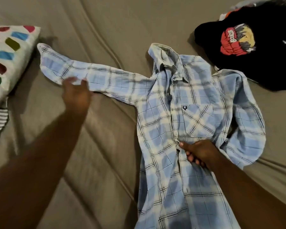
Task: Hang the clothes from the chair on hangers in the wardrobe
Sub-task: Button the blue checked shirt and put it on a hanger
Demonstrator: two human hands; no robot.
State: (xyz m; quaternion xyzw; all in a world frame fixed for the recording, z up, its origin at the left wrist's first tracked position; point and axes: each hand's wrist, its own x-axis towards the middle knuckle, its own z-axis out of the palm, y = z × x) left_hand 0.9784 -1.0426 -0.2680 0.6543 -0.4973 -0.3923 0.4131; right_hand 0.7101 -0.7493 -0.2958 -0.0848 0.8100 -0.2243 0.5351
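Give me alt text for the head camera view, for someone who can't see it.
A light blue plaid shirt lies spread front-up on a tan sheet, the right hand pinching its button placket and the left hand at its outstretched sleeve. A black printed T-shirt lies upper right, a spotted pillow left.

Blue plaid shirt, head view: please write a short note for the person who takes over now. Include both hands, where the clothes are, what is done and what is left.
Left hand: open, at the lower edge of the spread sleeve; blurred.
Right hand: grips the blue plaid shirt at its front placket.
The shirt lies front up on the beige sheet. A black printed T-shirt lies beyond it, upper right.
Done: shirt laid out.
Left: shirt not yet on a hanger; no hanger or wardrobe in view.
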